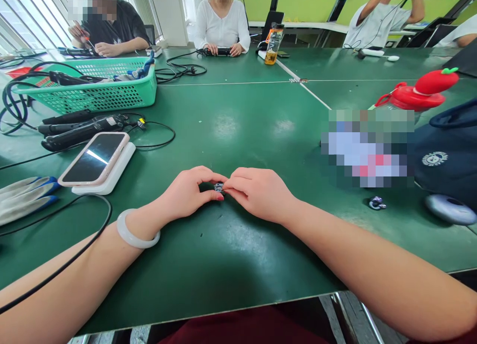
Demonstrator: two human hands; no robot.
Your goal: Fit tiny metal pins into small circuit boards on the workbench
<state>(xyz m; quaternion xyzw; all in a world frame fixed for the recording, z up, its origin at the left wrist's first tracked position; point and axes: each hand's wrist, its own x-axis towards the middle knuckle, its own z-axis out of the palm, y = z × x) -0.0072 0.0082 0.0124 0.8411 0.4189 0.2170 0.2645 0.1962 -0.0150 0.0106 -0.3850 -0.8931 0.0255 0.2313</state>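
Note:
A small, shiny, dark-and-silver piece (218,187) is at the fingertips of both hands, just above or on the green table; its exact kind is too small to make out. My left hand (188,191) curves around it, thumb below and forefinger above. From the other side, my right hand (259,192) pinches at it with closed fingers, which partly hide it. A white bangle (134,229) circles my left wrist. Farther right lies another small shiny metallic piece (377,203), apart from both hands.
A phone (96,157) rests on a white box (108,185) left of my hands, near gloves (26,197) and a black cable over my forearm. Behind are black corded tools (85,130) and a green basket (100,98). A dark bag (447,150) stands right. People sit across the table.

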